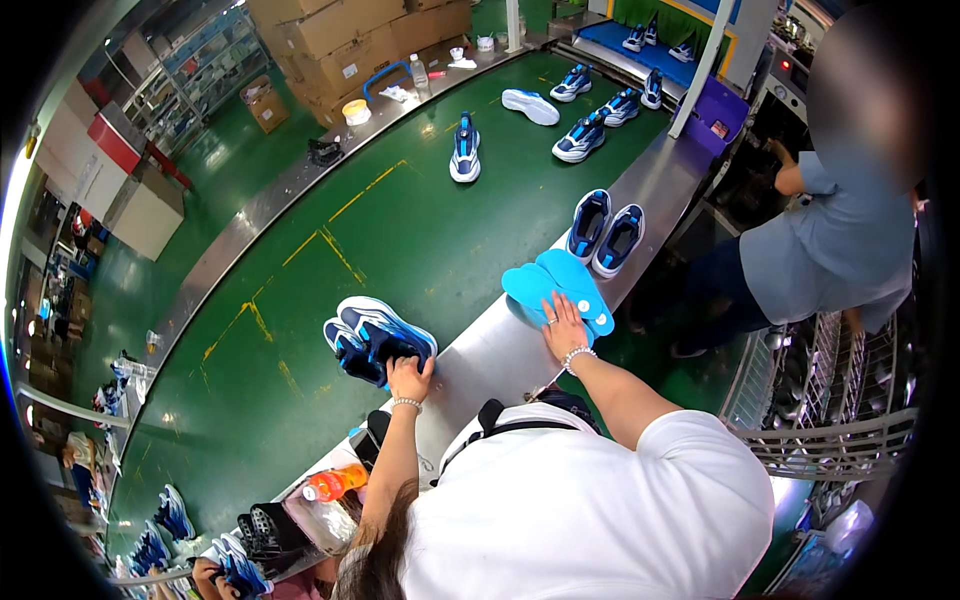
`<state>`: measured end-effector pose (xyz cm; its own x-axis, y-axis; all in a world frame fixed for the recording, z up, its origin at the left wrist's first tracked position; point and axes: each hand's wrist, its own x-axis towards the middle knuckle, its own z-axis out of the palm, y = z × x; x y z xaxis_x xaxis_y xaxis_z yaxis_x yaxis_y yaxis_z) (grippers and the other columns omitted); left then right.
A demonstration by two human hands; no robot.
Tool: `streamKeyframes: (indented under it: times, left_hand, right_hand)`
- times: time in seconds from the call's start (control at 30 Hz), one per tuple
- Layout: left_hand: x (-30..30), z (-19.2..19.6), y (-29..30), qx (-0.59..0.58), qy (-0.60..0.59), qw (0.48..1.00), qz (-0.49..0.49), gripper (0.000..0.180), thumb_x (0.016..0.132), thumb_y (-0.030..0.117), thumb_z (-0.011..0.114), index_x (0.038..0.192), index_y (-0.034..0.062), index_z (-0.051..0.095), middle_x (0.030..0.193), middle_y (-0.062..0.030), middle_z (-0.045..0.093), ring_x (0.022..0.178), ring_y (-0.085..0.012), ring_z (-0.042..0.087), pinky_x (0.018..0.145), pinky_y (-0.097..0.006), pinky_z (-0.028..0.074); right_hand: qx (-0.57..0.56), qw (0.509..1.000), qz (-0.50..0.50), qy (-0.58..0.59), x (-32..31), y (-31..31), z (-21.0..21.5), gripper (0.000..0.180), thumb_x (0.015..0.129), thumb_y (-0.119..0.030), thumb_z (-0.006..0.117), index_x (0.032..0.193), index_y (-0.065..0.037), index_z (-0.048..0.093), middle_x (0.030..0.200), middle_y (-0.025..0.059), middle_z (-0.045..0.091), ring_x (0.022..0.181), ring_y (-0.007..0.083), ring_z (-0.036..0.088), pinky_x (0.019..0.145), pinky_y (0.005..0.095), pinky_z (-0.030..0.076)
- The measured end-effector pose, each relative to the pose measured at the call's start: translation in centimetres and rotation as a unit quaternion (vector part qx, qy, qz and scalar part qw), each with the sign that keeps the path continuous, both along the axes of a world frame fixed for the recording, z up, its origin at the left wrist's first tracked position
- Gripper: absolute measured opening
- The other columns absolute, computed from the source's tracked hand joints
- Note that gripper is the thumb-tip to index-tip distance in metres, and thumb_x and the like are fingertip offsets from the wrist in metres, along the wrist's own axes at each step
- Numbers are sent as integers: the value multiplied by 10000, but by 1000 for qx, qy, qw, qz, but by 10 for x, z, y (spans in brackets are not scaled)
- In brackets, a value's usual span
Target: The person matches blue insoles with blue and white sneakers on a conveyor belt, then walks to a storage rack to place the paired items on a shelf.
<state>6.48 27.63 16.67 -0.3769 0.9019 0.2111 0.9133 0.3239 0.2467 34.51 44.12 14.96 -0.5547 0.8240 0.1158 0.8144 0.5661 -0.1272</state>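
Several blue insoles (568, 268) lie fanned at the counter's (480, 378) edge beneath the right hand's (565, 325) spread fingers; a sideways drag could tip one off. The left hand's (410, 380) fingers bend over a navy shoe (402, 335), grip unclear.

Insoles (540, 282) lie on the ledge (485, 372), right of one shoe pair (385, 328), before another pair (620, 242).

There are two shoes (385, 325) at the left hand (408, 379), two more shoes beside blue insoles (566, 268) too overlapped to count, one purple bin (722, 96) and one orange bottle (341, 481).
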Motion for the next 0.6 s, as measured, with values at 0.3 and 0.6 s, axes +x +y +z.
streamKeyframes:
  times: [0.3, 0.6]
  left_hand:
    - [7, -11, -4, -34, 15, 998, 43, 353, 747, 338, 492, 802, -5, 555, 848, -124, 568, 934, -266, 469, 952, -414, 227]
    - [-5, -12, -2, -49, 13, 998, 44, 351, 756, 332, 478, 846, 5, 568, 874, -112, 576, 955, -251, 472, 959, -399, 219]
  right_hand:
    - [4, 999, -11, 39, 2, 6, -7, 456, 801, -271, 448, 1219, -118, 350, 1308, 99, 244, 1203, 247, 230, 995, 367, 167]
    - [-120, 985, -121, 12, 3, 51, 20, 560, 694, -328, 589, 1179, -119, 402, 1208, 113, 376, 1125, 268, 334, 959, 410, 214]
